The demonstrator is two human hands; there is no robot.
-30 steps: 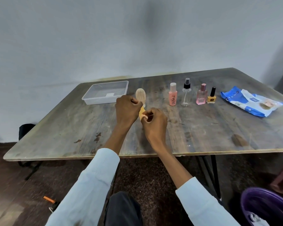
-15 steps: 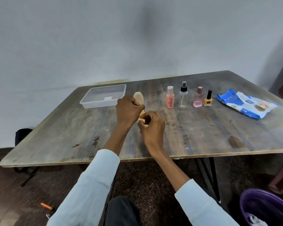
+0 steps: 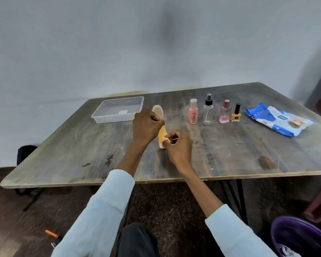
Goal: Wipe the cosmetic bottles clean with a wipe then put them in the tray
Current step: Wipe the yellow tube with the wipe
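Left hand (image 3: 146, 125) clamps the orange bottle (image 3: 162, 133) mid-table, right hand (image 3: 176, 145) pinched against its lower end, wipe not visible; grip looks loose, bottle may slip or tip. Farther right, four bottles (image 3: 208, 110) unwiped; tray (image 3: 117, 118) far left holds none
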